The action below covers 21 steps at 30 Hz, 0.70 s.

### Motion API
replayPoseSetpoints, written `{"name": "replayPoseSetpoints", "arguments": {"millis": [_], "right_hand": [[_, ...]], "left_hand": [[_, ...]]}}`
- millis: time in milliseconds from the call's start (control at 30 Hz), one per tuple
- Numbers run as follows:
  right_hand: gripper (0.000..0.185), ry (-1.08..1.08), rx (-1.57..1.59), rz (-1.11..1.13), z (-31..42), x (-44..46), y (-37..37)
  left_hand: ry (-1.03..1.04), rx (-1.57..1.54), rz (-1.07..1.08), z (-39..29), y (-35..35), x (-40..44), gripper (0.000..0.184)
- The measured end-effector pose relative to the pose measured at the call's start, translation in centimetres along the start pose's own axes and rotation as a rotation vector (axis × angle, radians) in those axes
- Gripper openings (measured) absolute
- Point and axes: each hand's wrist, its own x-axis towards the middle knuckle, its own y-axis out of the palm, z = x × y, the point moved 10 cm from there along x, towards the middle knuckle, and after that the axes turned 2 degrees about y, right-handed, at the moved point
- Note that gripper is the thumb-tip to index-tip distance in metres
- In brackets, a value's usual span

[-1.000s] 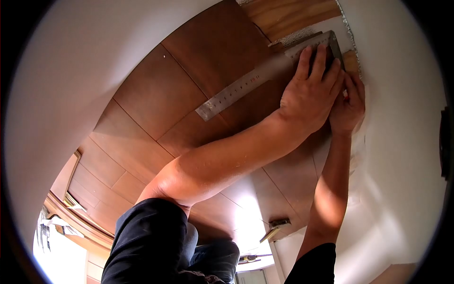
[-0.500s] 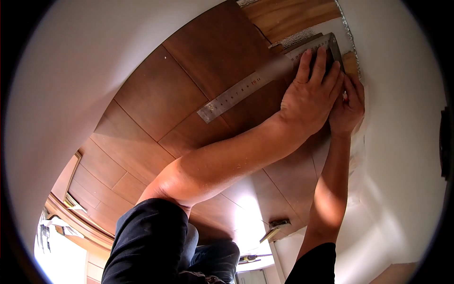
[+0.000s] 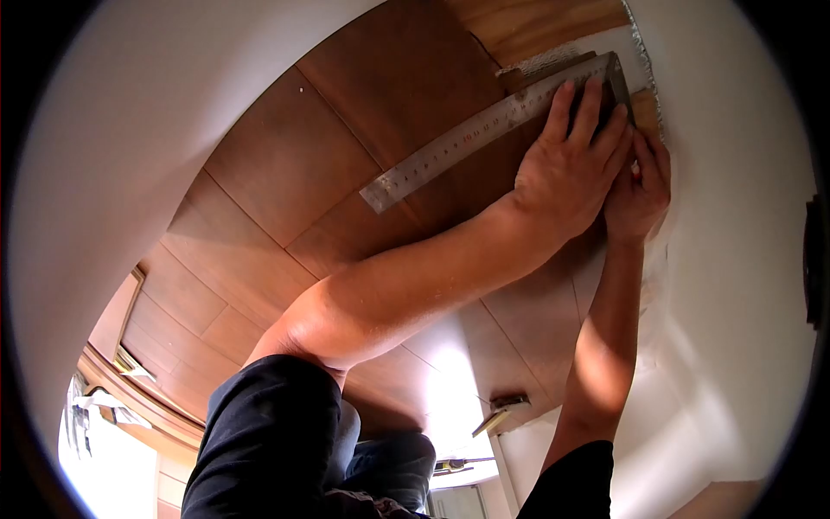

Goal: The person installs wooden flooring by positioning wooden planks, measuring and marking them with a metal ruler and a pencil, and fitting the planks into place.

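An L-shaped steel carpenter's square [image 3: 467,134] lies on a brown wood floor plank, its long marked blade slanting across the plank and its short arm toward the wall. My left hand [image 3: 571,169] presses on it near the corner, fingers stretched out and spread over the metal. Just to the right, beside the wall, my right hand [image 3: 638,195] is closed in a pinch against the square's short arm. Whatever sits between its fingers is mostly hidden; only a small pale and reddish spot shows.
Brown floor planks [image 3: 268,195] spread around me. Past the square is a strip of lighter bare wood [image 3: 540,26] along the floor's edge. White walls rise at left and right [image 3: 735,259]. A small block-like piece [image 3: 501,413] lies behind, near a yellow-black tool [image 3: 450,465].
The square's blade has shifted slightly up in view, and its middle shows clearly where a blur was before. Both hands stay at the same corner, nearly still.
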Motion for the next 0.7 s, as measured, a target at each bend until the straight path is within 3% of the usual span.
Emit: {"name": "replayPoseSetpoints", "arguments": {"millis": [300,467,700], "right_hand": [[0.032,-0.029,-0.075,0.007,0.3,0.0,-0.2],[0.026,-0.034,-0.023,-0.001,-0.3,-0.4,0.1],[0.024,-0.013,0.037,-0.004,-0.6,-0.5,0.0]], "left_hand": [[-0.058,-0.097,-0.062,0.2,0.1,0.1,0.051],[-0.049,-0.021,0.116,-0.1,1.0,0.1,0.059],[-0.039,-0.033,0.104,-0.1,1.0,-0.2,0.057]]}}
